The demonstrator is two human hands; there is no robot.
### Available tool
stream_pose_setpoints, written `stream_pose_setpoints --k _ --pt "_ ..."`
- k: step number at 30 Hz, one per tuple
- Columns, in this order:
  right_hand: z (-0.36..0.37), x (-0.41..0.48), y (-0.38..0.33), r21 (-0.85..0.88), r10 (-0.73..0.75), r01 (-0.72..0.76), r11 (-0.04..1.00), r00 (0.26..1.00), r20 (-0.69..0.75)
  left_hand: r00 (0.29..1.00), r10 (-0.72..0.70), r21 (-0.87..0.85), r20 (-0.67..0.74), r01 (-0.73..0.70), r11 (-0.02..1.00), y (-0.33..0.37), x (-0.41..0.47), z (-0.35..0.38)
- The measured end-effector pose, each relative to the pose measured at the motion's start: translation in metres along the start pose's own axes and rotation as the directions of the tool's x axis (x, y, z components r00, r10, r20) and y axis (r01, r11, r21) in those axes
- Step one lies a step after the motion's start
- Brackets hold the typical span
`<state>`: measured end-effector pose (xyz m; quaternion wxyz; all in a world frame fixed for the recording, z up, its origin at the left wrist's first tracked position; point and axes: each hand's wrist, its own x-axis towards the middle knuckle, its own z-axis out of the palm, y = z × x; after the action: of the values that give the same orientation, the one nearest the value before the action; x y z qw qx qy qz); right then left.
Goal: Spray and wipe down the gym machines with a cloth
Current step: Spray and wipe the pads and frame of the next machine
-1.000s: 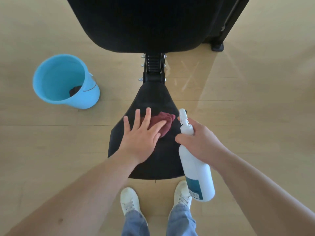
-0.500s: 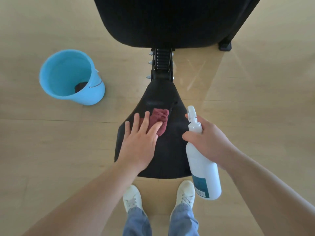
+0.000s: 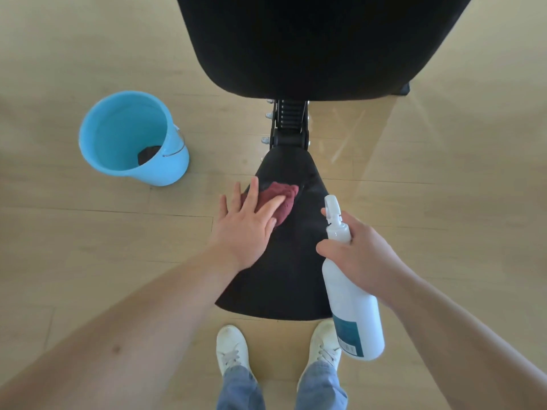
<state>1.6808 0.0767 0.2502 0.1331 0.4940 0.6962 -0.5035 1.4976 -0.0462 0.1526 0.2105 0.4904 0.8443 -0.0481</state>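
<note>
View: head camera, single, wide-angle. Position: worn on the person's head, above the near end of the black seat pad. Direction: steeply downward and slightly forward; the wooden floor fills the background, and the person's white shoes show at the bottom edge just below the seat pad. Range: close; both forearms enter from the lower corners. Coverage: black backrest beyond the seat pad at the top edge, cut off by the frame; blue bucket left of the seat pad. Edges bend outward with lens distortion. Shared coverage: no second view.
</note>
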Motion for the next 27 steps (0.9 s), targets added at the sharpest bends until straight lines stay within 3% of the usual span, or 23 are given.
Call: stream_pose_setpoints --k 5,8,16,23,27 --pt "-0.001 -0.002 0.002 0.009 -0.006 0.006 1.000 1.000 0.005 0.998 -0.055 -0.040 -0.021 0.054 0.998 0.009 0.009 -0.003" --pt "-0.003 -0.005 0.003 0.034 -0.008 0.007 0.999 1.000 0.007 0.996 -0.066 -0.084 -0.054 0.062 0.995 0.012 -0.026 0.004" --pt "0.006 -0.019 0.005 0.032 -0.026 0.025 0.999 0.999 0.032 0.995 -0.099 -0.077 0.033 0.102 0.992 0.018 -0.135 0.027" --pt "0.002 -0.023 0.014 0.108 0.034 -0.034 0.994 0.999 0.002 1.000 0.028 -0.039 -0.002 -0.028 0.999 0.032 -0.067 0.007" --pt "-0.014 -0.024 0.030 0.087 0.083 -0.080 0.993 0.996 -0.029 1.000 -0.009 -0.052 0.018 0.010 0.999 0.054 -0.019 0.001"
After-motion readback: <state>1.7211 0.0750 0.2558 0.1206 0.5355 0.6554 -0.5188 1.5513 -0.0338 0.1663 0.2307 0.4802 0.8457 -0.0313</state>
